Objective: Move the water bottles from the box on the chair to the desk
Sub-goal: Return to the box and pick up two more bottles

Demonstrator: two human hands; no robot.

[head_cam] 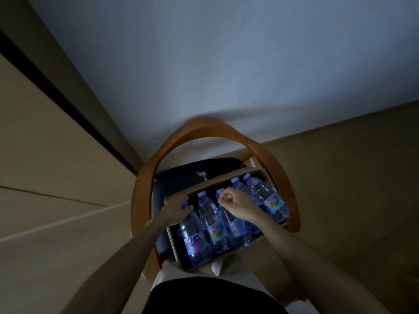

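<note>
An open cardboard box (173, 242) sits on a chair (145, 189) with a curved wooden frame and a dark seat. Several clear water bottles with pale caps and colourful labels lie in the box side by side. My left hand (174, 208) grips the neck of the leftmost bottle (192, 236) at the box's left end. My right hand (239, 203) has its fingers curled round the cap end of the third bottle (230, 227). Another bottle (210, 219) lies between the two hands, and two more (266, 197) lie to the right. The desk is not in view.
The room is dim. A pale wall (226, 64) rises behind the chair. Tan panels with a dark gap (56, 96) run along the left, and a tan surface (351, 166) lies to the right. My body stands close against the chair's front edge.
</note>
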